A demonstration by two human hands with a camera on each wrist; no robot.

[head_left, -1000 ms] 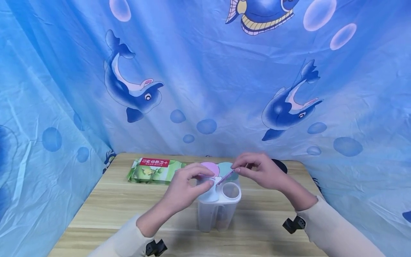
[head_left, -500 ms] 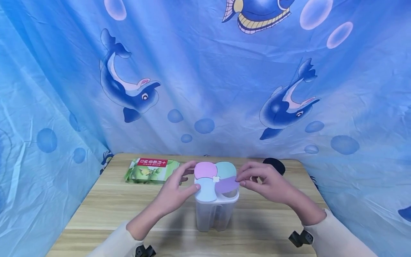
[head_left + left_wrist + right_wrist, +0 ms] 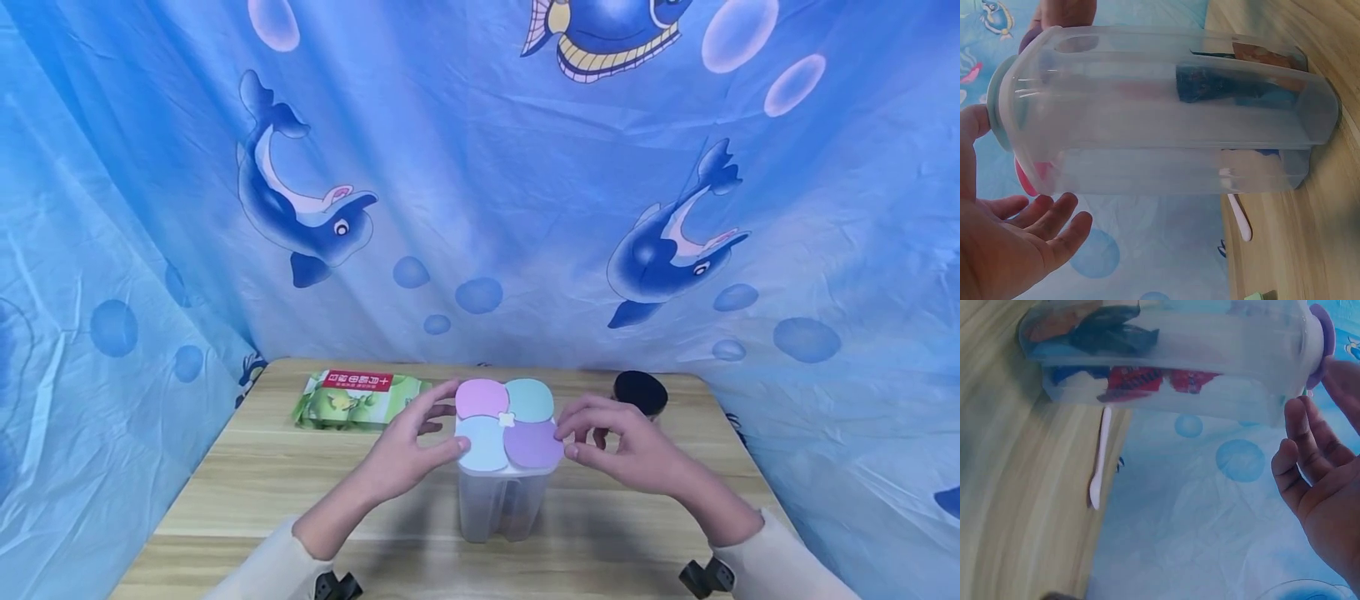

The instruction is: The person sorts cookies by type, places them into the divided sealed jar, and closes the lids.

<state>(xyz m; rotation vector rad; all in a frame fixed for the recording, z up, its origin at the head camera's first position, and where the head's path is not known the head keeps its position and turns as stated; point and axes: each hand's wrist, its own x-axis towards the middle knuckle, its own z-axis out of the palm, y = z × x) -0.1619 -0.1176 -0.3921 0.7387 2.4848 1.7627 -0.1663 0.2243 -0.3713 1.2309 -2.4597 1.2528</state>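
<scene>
A tall clear plastic storage canister [image 3: 498, 504] stands upright on the table. Its four-part top has pink [image 3: 482, 398], mint [image 3: 529, 401], light-blue [image 3: 483, 444] and purple [image 3: 532, 445] lids around a small white flower-shaped centre; all lie flat. My left hand [image 3: 408, 450] is at the canister's left side, thumb on the light-blue lid's edge, other fingers loosely bent beside the rim. My right hand [image 3: 618, 442] pinches the purple lid's outer edge between thumb and fingertips. Through the walls show dark blue packets [image 3: 1235, 84] and red packets [image 3: 1135, 381] near the bottom.
A green pack with a red label [image 3: 360, 398], printed with fruit, lies at the back left. At the back right stands a round black object [image 3: 640, 393]. A pale pink plastic stick [image 3: 1101, 456] lies behind the canister. Blue sea-print cloth [image 3: 465, 208] hangs around the table.
The purple lid has swung from upright down flat over its opening, with my right hand at its edge. My left hand has drawn back from the middle of the top to the left side.
</scene>
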